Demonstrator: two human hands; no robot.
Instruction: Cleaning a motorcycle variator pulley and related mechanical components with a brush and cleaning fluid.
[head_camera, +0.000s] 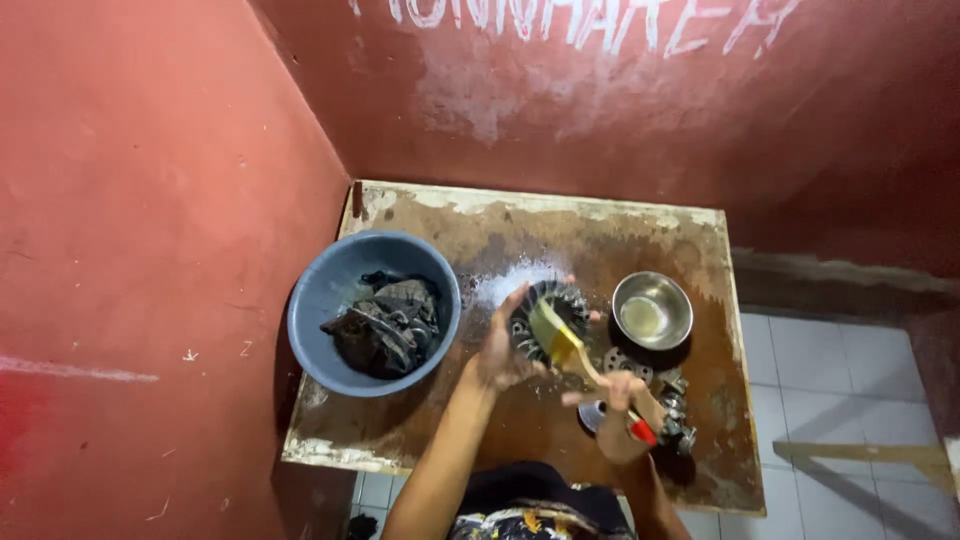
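- Dark metal, finned round part (548, 322): a disc-shaped engine piece with radial fins, held tilted on edge above the middle of the table, its face turned toward the brush so the bristles can reach between the fins.
- Left hand (497, 350): cupped behind the part's left rim, fingers spread around the edge and clasping it; the hold props the disc upright and off the board.
- Paintbrush (562, 347): pale bristles laid flat on the part's face, wooden shaft running down and right to a red handle end; angled so the bristle tip meets the fins.
- Right hand (622, 400): closed around the brush shaft near the red end, fingers pinched tight on it, just near and right of the part.
- Steel bowl (652, 310): stands right of the part, within a short reach of the brush; holds a shallow pool of yellowish liquid, placed handy for dipping by the look of it.
- Loose metal parts (672, 410): a cluster of greasy pieces on the table near the right hand, some hidden beneath it.
- Blue plastic basin (372, 312): left on the table, filled with more dark, oily pieces, kept apart from the right-hand cluster.
- Table (520, 225): worn, rust-brown board with chipped pale edges and a whitish patch far of the part, pushed into the corner.
- Red walls (150, 200): left and far sides; pale tiled floor (840, 370) at the right.
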